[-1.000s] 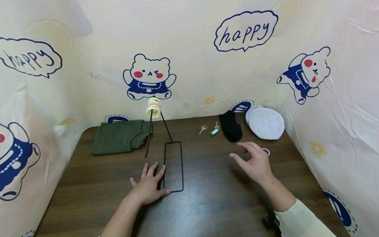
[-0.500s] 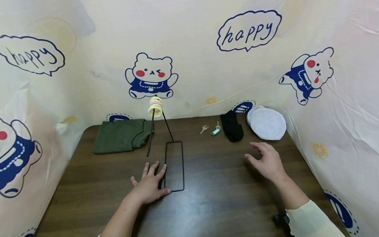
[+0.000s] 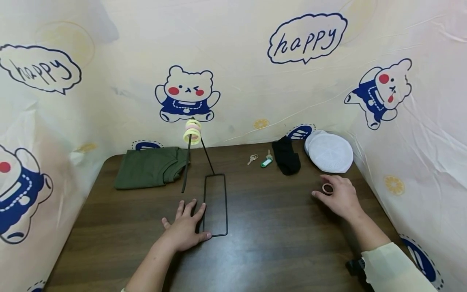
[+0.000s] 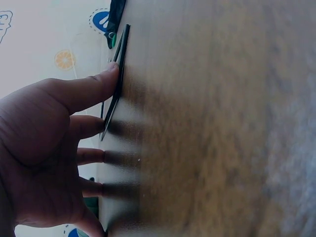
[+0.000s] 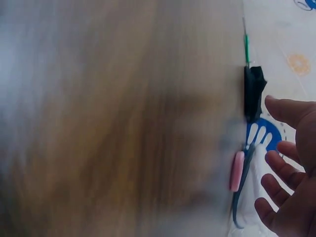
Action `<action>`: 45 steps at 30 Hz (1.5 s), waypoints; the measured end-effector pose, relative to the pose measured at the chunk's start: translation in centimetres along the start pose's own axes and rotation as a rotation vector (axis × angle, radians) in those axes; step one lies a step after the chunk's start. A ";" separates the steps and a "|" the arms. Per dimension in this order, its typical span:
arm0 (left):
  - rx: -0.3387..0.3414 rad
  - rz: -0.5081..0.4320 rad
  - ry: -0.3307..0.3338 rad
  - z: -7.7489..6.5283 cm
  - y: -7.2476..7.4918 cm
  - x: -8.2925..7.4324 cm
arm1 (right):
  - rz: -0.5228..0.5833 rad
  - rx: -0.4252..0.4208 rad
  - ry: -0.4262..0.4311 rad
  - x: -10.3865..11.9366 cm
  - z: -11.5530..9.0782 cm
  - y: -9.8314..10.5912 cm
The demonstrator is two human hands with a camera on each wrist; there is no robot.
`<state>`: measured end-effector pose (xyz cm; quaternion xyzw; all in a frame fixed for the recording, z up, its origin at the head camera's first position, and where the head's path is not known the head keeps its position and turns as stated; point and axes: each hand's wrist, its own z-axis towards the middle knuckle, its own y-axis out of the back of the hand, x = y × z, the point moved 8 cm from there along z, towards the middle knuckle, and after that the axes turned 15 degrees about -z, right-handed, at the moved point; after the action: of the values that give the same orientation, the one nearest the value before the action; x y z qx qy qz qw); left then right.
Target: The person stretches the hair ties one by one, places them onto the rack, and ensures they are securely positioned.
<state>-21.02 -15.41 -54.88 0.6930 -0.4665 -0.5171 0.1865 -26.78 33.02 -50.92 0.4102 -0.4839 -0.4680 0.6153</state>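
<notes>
My left hand (image 3: 185,227) lies flat on the dark wooden table (image 3: 262,251), fingers straight, its thumb on the front corner of a black wire stand's rectangular base (image 3: 215,205). The left wrist view shows the same hand (image 4: 59,148) with its thumb tip against the wire base (image 4: 117,84). Several yellow and pink hair rings (image 3: 192,132) hang at the top of the stand's slanted rod. My right hand (image 3: 338,197) is low over the table at the right, fingers spread beside a pink ring (image 3: 327,188). In the right wrist view the fingers (image 5: 284,175) are close to the pink ring (image 5: 237,171) without gripping it.
A folded green garment (image 3: 147,172) lies at the back left. Keys (image 3: 251,159), a green key tag (image 3: 265,162), a black sock (image 3: 286,160) and a white cap (image 3: 328,152) sit along the back right. Cartoon-printed sheets wall the table on three sides.
My right hand has moved to the right and down to the pink ring. The left hand and the stand have stayed put.
</notes>
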 end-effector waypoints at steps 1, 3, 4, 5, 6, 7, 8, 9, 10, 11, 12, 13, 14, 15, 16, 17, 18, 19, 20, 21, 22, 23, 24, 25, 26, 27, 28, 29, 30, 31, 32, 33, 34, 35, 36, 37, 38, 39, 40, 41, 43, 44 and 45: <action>0.001 0.001 0.002 0.0 0.0 0.1 | -0.009 0.011 -0.004 -0.3 0.0 -0.1; 0.000 0.001 0.002 0.0 0.0 0.1 | -0.019 0.034 -0.016 -0.8 0.1 -0.2; -0.001 0.000 0.001 0.0 -0.1 0.1 | -0.021 0.045 -0.023 -1.0 0.2 -0.3; 0.000 0.001 0.001 0.0 -0.1 0.0 | -0.022 0.056 -0.029 -1.2 0.2 -0.3; -0.002 0.002 0.000 0.0 -0.1 0.0 | -0.026 0.066 -0.033 -1.4 0.2 -0.4; -0.001 0.003 -0.001 0.0 -0.1 0.0 | -0.031 0.074 -0.035 -1.6 0.2 -0.4; -0.001 0.003 -0.001 0.0 -0.1 0.0 | -0.036 0.085 -0.039 -1.8 0.2 -0.5; -0.001 0.003 -0.001 0.0 -0.1 -0.1 | -0.043 0.095 -0.040 -1.9 0.2 -0.5; 0.000 0.003 -0.001 0.0 -0.1 -0.1 | -0.050 0.109 -0.042 -2.1 0.2 -0.6; 0.000 0.002 -0.001 0.0 -0.1 -0.1 | -0.056 0.121 -0.043 -2.3 0.2 -0.7; 0.000 0.002 -0.001 0.0 -0.1 -0.1 | -0.060 0.133 -0.044 -2.5 0.3 -0.8; 0.000 0.001 0.000 0.0 -0.1 -0.1 | -0.062 0.146 -0.045 -2.6 0.3 -0.9; 0.000 0.001 0.000 0.0 -0.1 -0.1 | -0.068 0.161 -0.048 -2.8 0.2 -1.1; 0.000 0.001 -0.001 0.0 -0.1 -0.1 | -0.070 0.175 -0.050 -3.0 0.2 -1.2; 0.000 0.002 -0.002 0.0 -0.2 -0.1 | -0.071 0.189 -0.055 -3.2 0.2 -1.3; -0.001 0.003 -0.002 0.0 -0.2 -0.1 | -0.071 0.200 -0.059 -3.4 0.2 -1.5; -0.002 0.003 -0.003 0.0 -0.1 -0.1 | -0.069 0.212 -0.065 -3.6 0.2 -1.6; -0.003 0.004 -0.004 0.0 -0.1 -0.1 | -0.070 0.223 -0.069 -3.7 0.1 -1.8; -0.004 0.004 -0.005 0.0 -0.1 -0.1 | -0.072 0.233 -0.074 -3.9 0.1 -1.9; -0.006 0.005 -0.007 0.0 -0.1 -0.1 | -0.069 0.241 -0.078 -3.9 0.1 -2.0; -0.007 0.005 -0.007 0.0 -0.1 -0.1 | -0.068 0.245 -0.081 -4.0 0.1 -2.0; -0.008 0.005 -0.007 0.0 -0.1 -0.1 | -0.066 0.249 -0.082 -4.0 0.1 -2.0; -0.009 0.006 -0.007 0.0 -0.1 -0.1 | -0.065 0.250 -0.084 -4.0 0.2 -2.0; -0.009 0.007 -0.007 0.0 -0.1 -0.1 | -0.065 0.249 -0.085 -4.0 0.2 -2.0; -0.010 0.007 -0.007 0.0 0.0 -0.1 | -0.064 0.246 -0.088 -4.0 0.2 -2.0; -0.009 0.007 -0.005 0.0 -0.1 -0.1 | -0.062 0.244 -0.090 -4.0 0.2 -2.0; -0.008 0.007 -0.004 0.0 -0.1 -0.1 | -0.062 0.241 -0.093 -4.0 0.2 -2.0; -0.008 0.005 -0.004 0.0 -0.1 0.0 | -0.062 0.238 -0.096 -4.0 0.2 -1.9; -0.008 0.003 -0.003 0.0 -0.1 0.0 | -0.061 0.235 -0.099 -4.1 0.2 -1.9; -0.008 0.001 -0.003 0.0 -0.1 0.0 | -0.061 0.233 -0.102 -4.1 0.3 -1.9; -0.007 0.000 -0.002 0.0 -0.1 0.0 | -0.060 0.231 -0.105 -4.1 0.3 -1.9; -0.007 -0.001 -0.002 0.0 -0.1 0.0 | -0.060 0.231 -0.107 -4.1 0.3 -1.9; -0.007 -0.002 -0.002 0.0 -0.1 0.1 | -0.060 0.232 -0.109 -4.1 0.3 -2.0; -0.007 -0.002 -0.002 0.0 -0.1 0.1 | -0.058 0.234 -0.110 -4.1 0.3 -2.0; -0.008 -0.001 -0.002 0.0 -0.1 0.1 | -0.056 0.236 -0.110 -4.1 0.3 -2.0; -0.008 -0.001 -0.003 0.0 -0.1 0.1 | -0.055 0.237 -0.111 -4.1 0.3 -2.0; -0.009 -0.002 -0.003 0.0 -0.1 0.1 | -0.053 0.237 -0.110 -4.1 0.2 -2.0; -0.009 -0.002 -0.003 0.0 -0.1 0.1 | -0.050 0.235 -0.108 -4.0 0.2 -2.0; -0.010 -0.003 -0.004 0.0 -0.1 0.2 | -0.047 0.230 -0.106 -3.9 0.2 -2.0; -0.011 -0.002 -0.005 0.0 -0.1 0.2 | -0.044 0.222 -0.103 -3.8 0.1 -1.9; -0.013 -0.002 -0.007 0.0 -0.1 0.2 | -0.039 0.197 -0.098 -3.7 0.0 -1.8; -0.014 -0.002 -0.009 0.0 -0.1 0.2 | -0.035 0.182 -0.095 -3.6 -0.1 -1.8; -0.015 0.000 -0.011 0.0 -0.1 0.1 | -0.030 0.168 -0.093 -3.5 -0.1 -1.7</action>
<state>-20.99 -15.50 -54.99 0.6889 -0.4635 -0.5243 0.1890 -27.31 36.06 -53.32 0.4450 -0.5435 -0.4535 0.5485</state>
